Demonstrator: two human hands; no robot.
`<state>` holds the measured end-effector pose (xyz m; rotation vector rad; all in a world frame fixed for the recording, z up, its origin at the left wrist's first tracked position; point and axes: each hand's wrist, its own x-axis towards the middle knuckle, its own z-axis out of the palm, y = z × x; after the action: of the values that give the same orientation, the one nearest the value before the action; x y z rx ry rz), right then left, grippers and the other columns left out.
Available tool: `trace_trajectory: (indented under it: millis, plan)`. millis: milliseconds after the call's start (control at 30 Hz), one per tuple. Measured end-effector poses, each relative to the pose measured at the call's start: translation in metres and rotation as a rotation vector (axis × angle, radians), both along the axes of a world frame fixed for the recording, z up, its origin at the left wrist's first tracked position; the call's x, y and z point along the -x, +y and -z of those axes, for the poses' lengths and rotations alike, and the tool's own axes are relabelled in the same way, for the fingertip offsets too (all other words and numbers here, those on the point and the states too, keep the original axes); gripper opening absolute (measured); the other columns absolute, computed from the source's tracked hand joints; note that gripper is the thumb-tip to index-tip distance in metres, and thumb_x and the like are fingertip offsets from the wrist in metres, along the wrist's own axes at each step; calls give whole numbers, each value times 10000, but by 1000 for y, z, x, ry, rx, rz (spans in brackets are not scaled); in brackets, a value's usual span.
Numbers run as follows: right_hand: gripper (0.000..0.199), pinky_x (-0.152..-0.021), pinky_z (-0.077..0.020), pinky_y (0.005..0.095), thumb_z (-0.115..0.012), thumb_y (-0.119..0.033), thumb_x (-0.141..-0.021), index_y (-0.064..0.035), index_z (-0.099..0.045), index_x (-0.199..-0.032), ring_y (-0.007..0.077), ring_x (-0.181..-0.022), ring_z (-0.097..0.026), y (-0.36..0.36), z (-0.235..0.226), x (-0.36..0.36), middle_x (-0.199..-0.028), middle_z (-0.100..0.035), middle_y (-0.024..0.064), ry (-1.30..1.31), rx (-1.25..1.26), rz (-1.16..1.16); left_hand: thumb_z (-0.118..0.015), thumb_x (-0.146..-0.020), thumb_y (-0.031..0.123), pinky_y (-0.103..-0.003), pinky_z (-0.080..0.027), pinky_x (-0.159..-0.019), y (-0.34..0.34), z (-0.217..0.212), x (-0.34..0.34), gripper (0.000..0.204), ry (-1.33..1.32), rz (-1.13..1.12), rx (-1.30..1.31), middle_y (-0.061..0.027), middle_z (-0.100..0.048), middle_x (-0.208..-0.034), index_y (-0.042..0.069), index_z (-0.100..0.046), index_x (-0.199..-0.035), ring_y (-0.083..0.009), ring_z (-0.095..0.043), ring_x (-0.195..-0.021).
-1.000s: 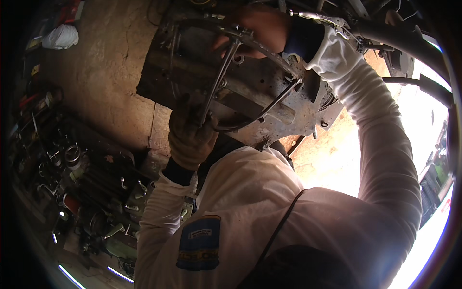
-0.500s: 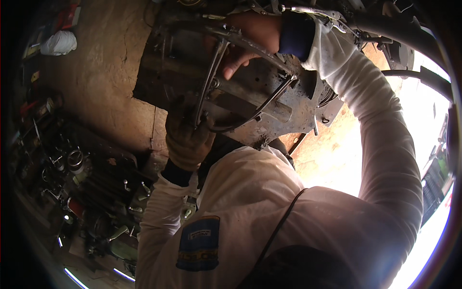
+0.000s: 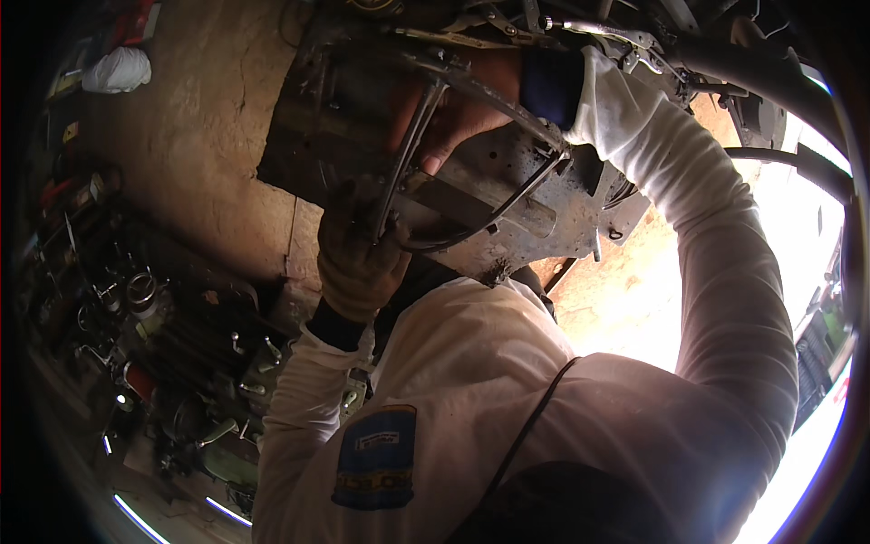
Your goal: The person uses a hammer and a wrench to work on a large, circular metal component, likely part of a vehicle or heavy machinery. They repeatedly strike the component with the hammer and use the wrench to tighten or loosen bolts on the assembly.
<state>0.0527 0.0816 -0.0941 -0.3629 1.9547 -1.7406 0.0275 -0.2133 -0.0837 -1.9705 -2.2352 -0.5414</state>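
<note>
One curved, thin-barred metal frame, gloved left fingers round its bar, bare right fingers of unclear hold

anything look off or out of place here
One oddity: the left hand wears a work glove, while the right hand, among the same metal frame's bars, is bare.

Gloved left hand curled, bare right hand farther forward
</note>
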Motion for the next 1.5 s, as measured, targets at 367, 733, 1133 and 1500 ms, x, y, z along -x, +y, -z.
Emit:
trace_trajectory:
  millis: [367, 733, 1133, 1500]
  plan:
    - [442, -841, -497, 352, -820, -275, -801, -52, -665, -1149, 197, -969, -632, -2, 5, -4, -1026, -696, 89, 56, -40, -21, -665, -911, 229, -517, -505, -966, 2, -7, -3, 456, -60, -38, 29, -131, -511, -1423, 223, -490, -1332, -437, -491, -1294]
    - [401, -779, -508, 324, -852, -180, -778, -36, -667, -1103, 154, -902, -634, -9, 16, -4, -986, -699, 63, 107, 8, 9, -663, -907, 353, -557, -498, -893, 3, -4, 1, 370, -28, -3, 10, -157, -520, -1355, 174, -577, -1220, -472, -531, -1184]
    - [514, -899, -497, 369, -855, -232, -764, -59, -644, -1200, 206, -1022, -629, -1, 0, -5, -1085, -681, 83, -26, 31, -11, -650, -921, 229, -538, -501, -944, 2, -9, -2, 399, -50, -25, 52, -153, -525, -1403, 178, -505, -1289, -452, -504, -1273]
    - [481, -917, -528, 350, -845, -175, -794, -49, -648, -1214, 172, -1010, -654, 0, -5, -5, -1071, -699, 68, -186, 123, 37, -648, -920, 425, -583, -481, -901, -3, 1, 1, 436, -17, 6, 8, -168, -511, -1368, 175, -573, -1271, -490, -546, -1167]
